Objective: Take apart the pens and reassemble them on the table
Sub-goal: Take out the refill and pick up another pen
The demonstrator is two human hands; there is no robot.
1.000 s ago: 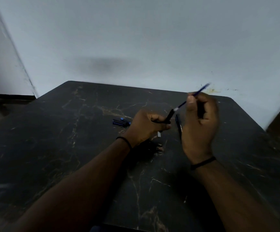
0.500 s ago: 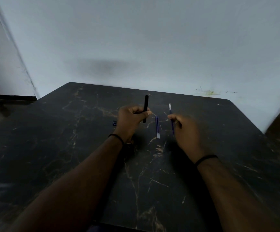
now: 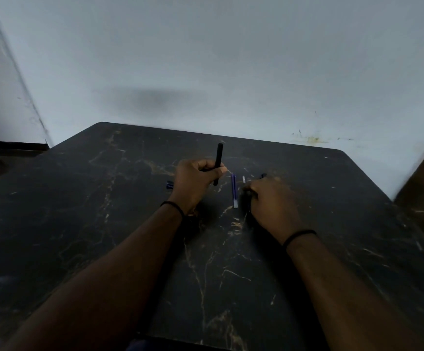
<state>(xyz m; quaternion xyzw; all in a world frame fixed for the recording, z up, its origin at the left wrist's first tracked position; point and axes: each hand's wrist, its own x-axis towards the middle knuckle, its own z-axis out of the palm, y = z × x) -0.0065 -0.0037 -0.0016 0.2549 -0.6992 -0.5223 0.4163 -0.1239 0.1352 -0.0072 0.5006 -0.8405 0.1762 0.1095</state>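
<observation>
From the head view, we see our left hand (image 3: 195,179) closed around a black pen barrel (image 3: 218,163), held almost upright above the dark marbled tabletop (image 3: 79,224), one end rising past the knuckles and the other poking out below the fingers. Our right hand (image 3: 271,201) rests low on the tabletop with the fingers curled; a pale tip (image 3: 243,179) shows just beyond them, but we cannot tell whether they pinch it or only cover it.

Between our hands lies a blue refill (image 3: 234,190), flat on the tabletop, its long axis running away from us and its clear end toward us. It sits just beside the right hand's fingers and a little further from the left, so we judge the right hand the nearer one to lift it toward the barrel. Small blue parts (image 3: 169,184) peek out left of the left hand.
</observation>
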